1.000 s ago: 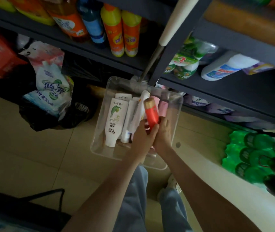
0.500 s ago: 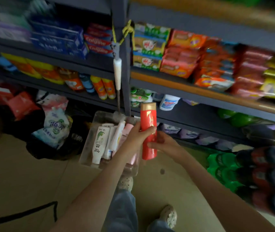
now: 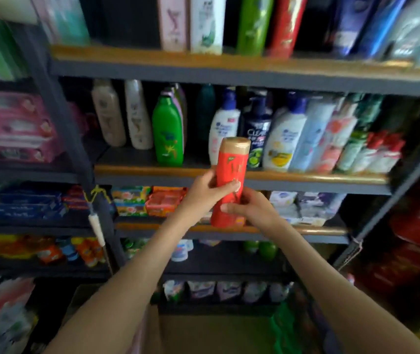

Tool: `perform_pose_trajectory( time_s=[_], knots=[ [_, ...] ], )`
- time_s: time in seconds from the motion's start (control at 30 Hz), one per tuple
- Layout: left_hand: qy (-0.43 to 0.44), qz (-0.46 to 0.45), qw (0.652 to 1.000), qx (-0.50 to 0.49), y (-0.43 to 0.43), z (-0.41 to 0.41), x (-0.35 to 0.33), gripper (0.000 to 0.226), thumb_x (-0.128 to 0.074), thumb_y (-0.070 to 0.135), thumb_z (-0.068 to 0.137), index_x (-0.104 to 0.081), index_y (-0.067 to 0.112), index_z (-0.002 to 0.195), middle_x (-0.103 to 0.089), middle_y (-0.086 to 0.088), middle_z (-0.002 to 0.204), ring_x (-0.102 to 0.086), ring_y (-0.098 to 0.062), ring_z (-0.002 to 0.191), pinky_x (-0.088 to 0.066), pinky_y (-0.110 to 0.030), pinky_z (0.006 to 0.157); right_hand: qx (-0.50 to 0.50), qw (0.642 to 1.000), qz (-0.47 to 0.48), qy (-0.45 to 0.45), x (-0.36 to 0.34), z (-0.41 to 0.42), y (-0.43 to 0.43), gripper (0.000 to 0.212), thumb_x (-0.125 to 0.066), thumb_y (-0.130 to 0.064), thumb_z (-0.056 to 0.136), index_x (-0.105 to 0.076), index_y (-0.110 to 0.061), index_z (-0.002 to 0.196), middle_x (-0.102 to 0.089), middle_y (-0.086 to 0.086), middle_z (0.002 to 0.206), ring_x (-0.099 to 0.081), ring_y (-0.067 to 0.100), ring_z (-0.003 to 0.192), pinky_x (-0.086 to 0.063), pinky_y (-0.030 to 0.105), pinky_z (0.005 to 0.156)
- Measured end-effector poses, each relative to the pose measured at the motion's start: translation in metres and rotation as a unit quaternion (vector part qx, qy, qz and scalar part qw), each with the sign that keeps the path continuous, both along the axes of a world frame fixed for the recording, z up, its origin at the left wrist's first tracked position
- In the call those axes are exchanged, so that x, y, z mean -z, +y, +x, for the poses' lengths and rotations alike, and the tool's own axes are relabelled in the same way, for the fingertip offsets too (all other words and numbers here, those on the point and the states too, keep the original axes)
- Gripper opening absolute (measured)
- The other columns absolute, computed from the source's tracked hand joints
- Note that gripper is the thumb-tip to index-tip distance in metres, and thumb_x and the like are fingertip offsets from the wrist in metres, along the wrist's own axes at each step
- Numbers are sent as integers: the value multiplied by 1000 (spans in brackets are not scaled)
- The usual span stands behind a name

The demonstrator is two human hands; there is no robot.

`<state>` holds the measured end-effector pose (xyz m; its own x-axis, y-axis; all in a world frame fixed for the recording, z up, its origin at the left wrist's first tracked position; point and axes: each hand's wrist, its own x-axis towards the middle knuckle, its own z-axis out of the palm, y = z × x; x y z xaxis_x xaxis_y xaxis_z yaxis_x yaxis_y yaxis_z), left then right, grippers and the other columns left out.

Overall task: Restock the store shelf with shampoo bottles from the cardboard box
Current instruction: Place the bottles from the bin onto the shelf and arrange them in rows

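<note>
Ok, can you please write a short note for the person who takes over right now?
Left hand: grip round the middle of the red shampoo bottle, gold cap up.
Right hand: grip round its lower part.
Done: bottle held upright before the shampoo shelf, not yet on it.
Cardboard box: not in view.
Left to do: stand this bottle on the shelf, then return to the box.
</note>
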<state>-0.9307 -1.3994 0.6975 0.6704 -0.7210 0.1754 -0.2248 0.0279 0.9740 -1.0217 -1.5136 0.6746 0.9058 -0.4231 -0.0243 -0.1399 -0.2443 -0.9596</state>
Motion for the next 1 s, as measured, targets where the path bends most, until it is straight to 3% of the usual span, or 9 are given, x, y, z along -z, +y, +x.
perform_pose_trajectory(
  time_s=[0.17, 0.23, 0.33, 0.5, 0.6, 0.73, 0.83, 0.93, 1.0],
  knots=[
    [-196, 21, 980, -12, -30, 9, -84, 39, -70, 42, 80, -60, 29, 115, -67, 12, 110, -62, -3, 100, -48, -24, 89, 53, 991, -62, -105, -75, 7, -32, 47, -81, -26, 68, -62, -15, 110, -72, 6, 100, -68, 22, 94, -56, 41, 84],
    [-261, 14, 965, -5, -35, 15, -115, 40, -68, 47, 80, -61, 30, 115, -66, 17, 110, -59, 1, 101, -46, -18, 88, 78, 982, -82, -153, -102, 11, -43, 43, -80, -18, 71, -62, -14, 110, -71, 5, 98, -67, 22, 95, -56, 36, 82],
    [-354, -22, 935, 1, -46, 32, -150, 33, -65, 40, 84, -63, 26, 114, -64, 17, 108, -55, 5, 101, -40, -10, 86, 115, 961, -100, -230, -138, 16, -57, 34, -75, -7, 74, -62, -22, 101, -71, -5, 92, -66, 8, 87, -54, 24, 77],
    [-502, -73, 856, -97, -82, 71, -178, 25, -57, 28, 91, -64, 12, 110, -64, -2, 109, -53, -18, 107, -35, -22, 88, 201, 909, -131, -341, -188, 25, -87, 32, -72, 2, 74, -55, -6, 100, -66, 0, 88, -63, -3, 76, -49, 13, 71],
    [-562, -60, 808, -164, -102, 91, -182, 24, -56, 23, 91, -63, 9, 109, -64, -8, 107, -53, -26, 104, -40, -33, 88, 248, 879, -156, -377, -210, 29, -106, 31, -74, -4, 75, -56, -4, 100, -65, 0, 86, -63, 5, 78, -48, 17, 73],
    [-633, -37, 745, -208, -118, 110, -181, 22, -52, 22, 87, -66, 6, 91, -65, -10, 86, -58, -31, 81, -47, -36, 67, 249, 884, -170, -358, -230, 42, -130, 28, -70, -6, 80, -54, -13, 102, -63, -9, 88, -60, -1, 81, -46, 7, 72],
    [-675, -41, 701, -224, -128, 119, -176, 31, -44, 28, 87, -64, 7, 76, -60, -7, 71, -56, -28, 67, -46, -34, 54, 237, 900, -197, -309, -238, 55, -148, 32, -70, -4, 80, -54, -12, 106, -65, -4, 93, -62, 8, 86, -48, 7, 72],
    [-689, -45, 683, -237, -135, 123, -176, 33, -44, 29, 88, -61, 8, 68, -55, -7, 64, -53, -27, 60, -44, -32, 48, 195, 932, -215, -217, -239, 67, -170, 34, -75, -8, 75, -59, -15, 104, -69, 4, 104, -65, 20, 98, -52, 34, 91],
    [-685, -37, 684, -248, -137, 124, -178, 35, -43, 29, 87, -60, 9, 63, -52, -6, 60, -53, -25, 55, -39, -29, 44, 167, 947, -230, -149, -242, 74, -178, 35, -80, -17, 69, -63, -13, 100, -71, 8, 103, -67, 24, 97, -51, 44, 92]
  ],
)
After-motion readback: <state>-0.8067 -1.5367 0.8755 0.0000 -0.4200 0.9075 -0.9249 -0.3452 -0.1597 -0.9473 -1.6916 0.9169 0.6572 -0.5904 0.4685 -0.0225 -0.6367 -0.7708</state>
